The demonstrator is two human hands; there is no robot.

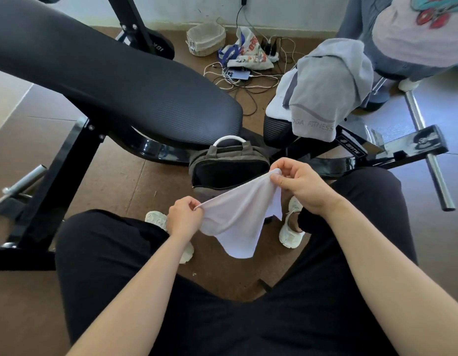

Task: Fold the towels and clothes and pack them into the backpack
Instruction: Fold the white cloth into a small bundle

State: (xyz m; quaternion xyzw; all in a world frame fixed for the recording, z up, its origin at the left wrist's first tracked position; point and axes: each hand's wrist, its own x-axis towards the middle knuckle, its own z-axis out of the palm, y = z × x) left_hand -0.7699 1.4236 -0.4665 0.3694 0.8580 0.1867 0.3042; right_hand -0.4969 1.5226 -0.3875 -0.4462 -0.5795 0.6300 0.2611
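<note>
A small white towel [242, 222] hangs between my hands above my knees. My left hand [185, 215] pinches its lower left corner, and my right hand [298, 185] pinches the upper right corner. The cloth sags in the middle, its free edge drooping down. Just behind it on the floor stands a dark olive backpack [229, 167] with a white handle, its main pocket unzipped and gaping. A grey towel [328, 91] printed "YOGA FITNESS" is draped over a white cloth on the bench seat at the right. More clothes [415, 29], grey and printed, lie at the top right.
A black padded workout bench [114, 80] stretches across the left, its steel frame [392, 147] and chrome bars around the backpack. Cables, a phone and a printed bag [248, 55] litter the brown floor by the wall, beside a woven basket [206, 38]. My white shoes flank the towel.
</note>
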